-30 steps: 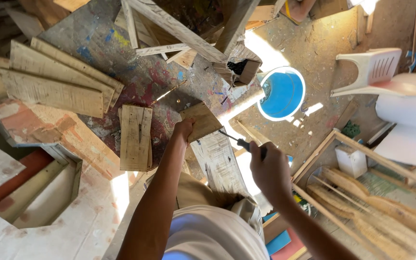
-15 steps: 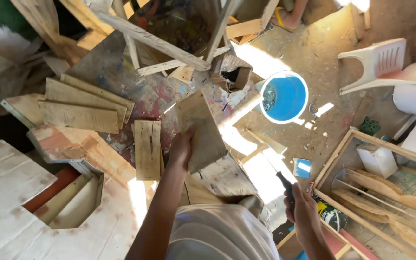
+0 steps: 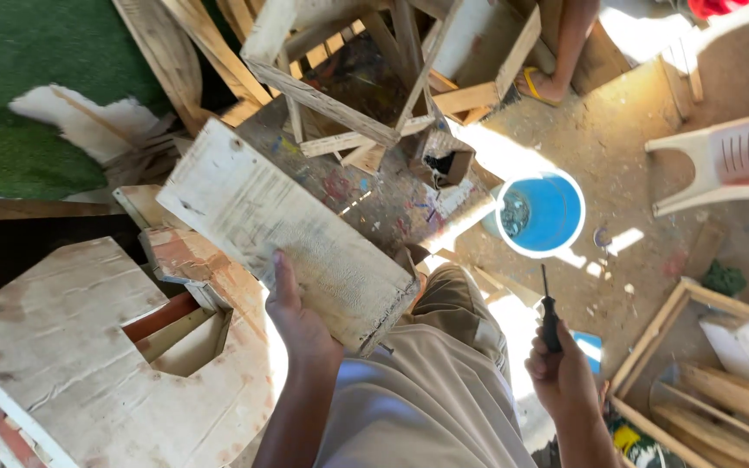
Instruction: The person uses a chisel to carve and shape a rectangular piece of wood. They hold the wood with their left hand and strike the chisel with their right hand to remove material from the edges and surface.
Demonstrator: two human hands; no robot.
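Holding a pale, worn board (image 3: 292, 234) up off the bench, the left hand (image 3: 298, 314) grips it from below near its lower edge, thumb on the top face and the other fingers hidden under it, so they seem clamped on the wood; the board tilts up and away, probably so the face can be looked over. The right hand (image 3: 563, 374) hangs low by the hip, fingers closed round the dark handle of a screwdriver (image 3: 549, 319), shaft pointing up and away from the body, kept out of the way of the board. The board sits over the lap, above a paint-stained worktop (image 3: 374, 204), and partly covers it. To the left stands a whitewashed stool (image 3: 88, 347) with a notch cut in its top. Behind the worktop, a frame of slats (image 3: 348, 95) leans in a heap. A blue bucket (image 3: 541, 212) stands on the dirt floor to the right, well apart from both hands; it holds some water or wet residue at the bottom, hard to tell which. A wooden crate (image 3: 713, 381) at lower right holds loose wood pieces. A white plastic chair (image 3: 721, 160) lies nearby, and another person's foot (image 3: 548, 82) shows at top.
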